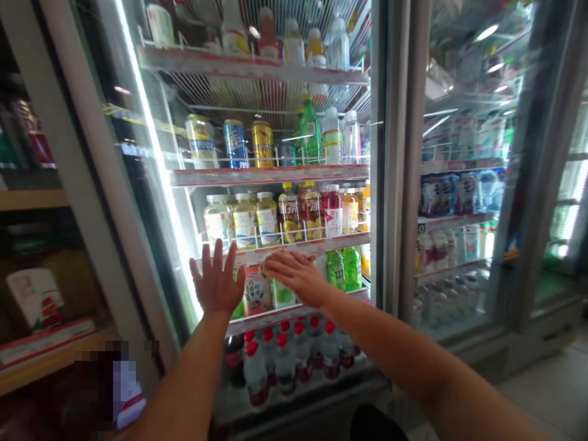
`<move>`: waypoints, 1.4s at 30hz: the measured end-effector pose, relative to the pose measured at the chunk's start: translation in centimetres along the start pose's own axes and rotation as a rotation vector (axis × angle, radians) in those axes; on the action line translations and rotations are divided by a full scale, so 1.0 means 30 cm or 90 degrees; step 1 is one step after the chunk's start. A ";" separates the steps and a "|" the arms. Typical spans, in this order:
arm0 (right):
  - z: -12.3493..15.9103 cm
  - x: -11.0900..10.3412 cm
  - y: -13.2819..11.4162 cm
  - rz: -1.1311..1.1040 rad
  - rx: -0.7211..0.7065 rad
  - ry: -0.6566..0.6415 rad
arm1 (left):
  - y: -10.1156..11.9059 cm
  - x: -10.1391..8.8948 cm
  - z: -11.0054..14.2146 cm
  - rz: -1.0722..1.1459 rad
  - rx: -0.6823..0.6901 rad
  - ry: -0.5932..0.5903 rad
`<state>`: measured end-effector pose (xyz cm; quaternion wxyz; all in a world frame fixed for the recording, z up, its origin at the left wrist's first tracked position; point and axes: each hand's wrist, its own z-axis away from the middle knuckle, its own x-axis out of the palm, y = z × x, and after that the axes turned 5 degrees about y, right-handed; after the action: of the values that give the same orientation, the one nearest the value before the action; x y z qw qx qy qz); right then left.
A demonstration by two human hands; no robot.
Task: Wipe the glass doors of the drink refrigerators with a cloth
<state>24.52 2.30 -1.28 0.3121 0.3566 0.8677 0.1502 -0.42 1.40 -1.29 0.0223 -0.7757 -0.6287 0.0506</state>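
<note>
An open drinks fridge stands in front of me, its wire shelves point(271, 174) full of bottles and cans. My left hand point(218, 278) is raised with fingers spread, palm toward the third shelf, holding nothing. My right hand point(294, 272) reaches in sideways at the same shelf, fingers together and curled over the top of a bottle point(257, 291) with a pink and white label. Whether it grips the bottle is hard to tell. Green bottles point(343, 268) stand just right of that hand. Red-capped bottles point(285, 358) fill the bottom shelf below both hands.
The fridge's glass door point(133, 184) is swung open on the left. A second fridge point(463, 184) with a closed glass door stands on the right. Wooden shelving point(32, 199) with packaged goods runs along the far left. Pale floor shows at the bottom right.
</note>
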 end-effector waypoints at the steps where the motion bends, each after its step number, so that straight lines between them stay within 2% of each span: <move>1: -0.018 -0.019 0.022 0.007 0.047 0.033 | 0.002 -0.001 -0.001 -0.002 -0.002 -0.003; 3: -0.036 -0.041 0.050 0.017 0.145 0.100 | 0.007 -0.004 -0.002 -0.005 -0.012 -0.013; 5: -0.015 -0.036 0.040 0.016 0.188 0.126 | 0.011 -0.007 -0.004 -0.006 -0.023 -0.024; 6: 0.006 -0.028 0.024 0.008 0.169 0.111 | 0.013 -0.009 -0.004 -0.008 -0.027 -0.029; 9: 0.057 -0.011 -0.012 -0.031 0.029 0.011 | 0.016 -0.010 -0.004 -0.013 -0.023 -0.032; 11: 0.050 -0.026 0.009 -0.032 0.007 -0.003 | 0.017 -0.009 -0.004 -0.019 -0.017 -0.025; 14: 0.015 -0.070 0.086 -0.001 0.142 0.112 | 0.020 -0.009 -0.005 -0.028 -0.012 -0.017; 17: 0.053 -0.082 0.115 0.013 0.260 0.205 | 0.025 -0.011 -0.007 -0.029 -0.019 -0.027; 19: 0.122 -0.072 0.093 -0.005 0.223 0.166 | 0.026 -0.012 -0.008 -0.031 -0.030 -0.036; 21: 0.186 -0.071 0.075 -0.047 0.085 0.053 | 0.026 -0.012 -0.008 -0.026 -0.036 -0.041; 23: 0.213 -0.087 0.091 -0.068 0.006 -0.011 | 0.024 -0.012 -0.008 -0.012 -0.037 -0.038; 25: 0.204 -0.114 0.140 -0.050 0.060 0.038 | 0.024 -0.012 -0.009 -0.007 -0.036 -0.034; 28: 0.200 -0.138 0.208 -0.009 0.222 0.202 | 0.027 -0.015 -0.011 -0.022 -0.036 -0.041; 30: 0.240 -0.133 0.213 -0.001 0.249 0.249 | 0.031 -0.018 -0.012 -0.033 -0.034 -0.041; 32: 0.301 -0.127 0.198 -0.009 0.184 0.199 | 0.033 -0.019 -0.013 -0.039 -0.027 -0.035; 34: 0.346 -0.135 0.198 -0.026 0.084 0.098 | 0.032 -0.018 -0.013 -0.043 -0.018 -0.029; 36: 0.354 -0.161 0.232 -0.016 0.083 0.097 | 0.030 -0.016 -0.012 -0.043 -0.018 -0.030; 39: 0.337 -0.194 0.298 0.018 0.228 0.257 | 0.029 -0.017 -0.011 -0.031 -0.036 -0.041; 40: 0.342 -0.193 0.304 0.026 0.276 0.306 | 0.030 -0.018 -0.011 -0.024 -0.044 -0.045; 42: 0.382 -0.169 0.277 0.036 0.335 0.349 | 0.032 -0.020 -0.010 -0.011 -0.054 -0.051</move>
<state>39.10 4.94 -3.76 -0.0383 0.3948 0.9177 0.0211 0.42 0.61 -1.06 -0.0357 -0.7679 -0.6373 0.0550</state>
